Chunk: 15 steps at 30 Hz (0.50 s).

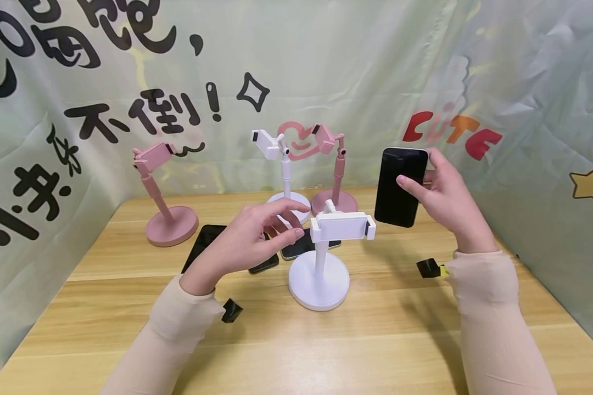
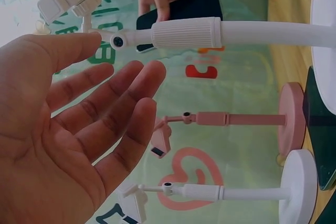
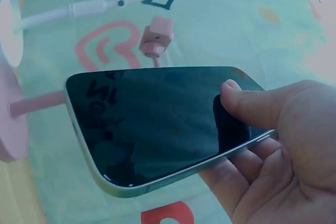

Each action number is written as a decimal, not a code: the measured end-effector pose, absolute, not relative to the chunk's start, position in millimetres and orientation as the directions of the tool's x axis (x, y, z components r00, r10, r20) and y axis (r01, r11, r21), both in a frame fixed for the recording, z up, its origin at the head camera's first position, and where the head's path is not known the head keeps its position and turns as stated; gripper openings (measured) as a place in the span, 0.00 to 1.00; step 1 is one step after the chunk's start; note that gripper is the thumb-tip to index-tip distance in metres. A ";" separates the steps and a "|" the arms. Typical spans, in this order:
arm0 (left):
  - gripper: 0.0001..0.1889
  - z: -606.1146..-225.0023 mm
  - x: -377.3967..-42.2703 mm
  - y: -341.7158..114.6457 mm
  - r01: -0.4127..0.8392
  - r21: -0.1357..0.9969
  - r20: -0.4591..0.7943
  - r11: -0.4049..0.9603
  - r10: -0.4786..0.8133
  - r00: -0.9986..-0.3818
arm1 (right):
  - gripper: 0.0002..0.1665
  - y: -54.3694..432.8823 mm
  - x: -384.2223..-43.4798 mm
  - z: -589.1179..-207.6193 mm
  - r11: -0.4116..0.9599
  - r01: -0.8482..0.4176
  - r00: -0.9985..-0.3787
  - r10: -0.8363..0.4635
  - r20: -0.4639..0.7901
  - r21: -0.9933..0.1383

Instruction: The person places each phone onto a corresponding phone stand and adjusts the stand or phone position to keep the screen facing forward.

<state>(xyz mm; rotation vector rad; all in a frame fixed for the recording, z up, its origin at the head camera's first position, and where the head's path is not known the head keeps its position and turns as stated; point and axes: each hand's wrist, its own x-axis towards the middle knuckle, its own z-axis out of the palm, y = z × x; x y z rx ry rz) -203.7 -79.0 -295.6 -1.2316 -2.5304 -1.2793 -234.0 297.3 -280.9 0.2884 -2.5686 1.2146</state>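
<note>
My right hand [image 1: 447, 200] holds a black-screened smartphone [image 1: 400, 186] upright above the table, thumb across the screen and fingers behind its edge. In the right wrist view the phone [image 3: 157, 129] shows its dark glass and pale metal rim. My left hand [image 1: 257, 233] hovers with relaxed, slightly bent fingers beside the front white phone stand [image 1: 320, 280]. Its clamp [image 1: 343, 226] faces me with no phone in it. In the left wrist view the palm of the left hand [image 2: 89, 124] shows, holding nothing, near the stand's neck [image 2: 186, 32].
Behind stand another white stand [image 1: 286, 170], a pink stand [image 1: 339, 170] beside it, and a second pink stand [image 1: 171, 225] at the left. Several phones lie on the wooden table, including one dark phone [image 1: 205, 241] partly under my left arm. A printed cloth [image 1: 346, 66] hangs behind.
</note>
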 end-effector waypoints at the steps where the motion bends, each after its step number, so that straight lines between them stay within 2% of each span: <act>1: 0.17 -295.3 -203.5 -79.2 0.671 0.657 0.370 0.344 0.628 -0.684 | 0.29 296.6 -232.8 -279.6 0.611 -0.304 -0.936 -0.051 0.347 -0.731; 6: 0.18 -294.0 -202.7 -79.6 0.678 0.653 0.379 0.338 0.628 -0.679 | 0.22 293.6 -229.2 -276.2 0.531 -0.342 -0.922 -0.031 0.385 -0.776; 9: 0.17 -294.4 -203.3 -79.7 0.682 0.656 0.387 0.324 0.632 -0.671 | 0.21 292.0 -228.2 -275.0 0.481 -0.376 -0.912 -0.043 0.407 -0.792; 15: 0.16 -294.8 -203.6 -80.0 0.681 0.662 0.387 0.312 0.636 -0.668 | 0.24 287.6 -223.3 -269.0 0.217 -0.431 -0.902 -0.066 0.427 -0.876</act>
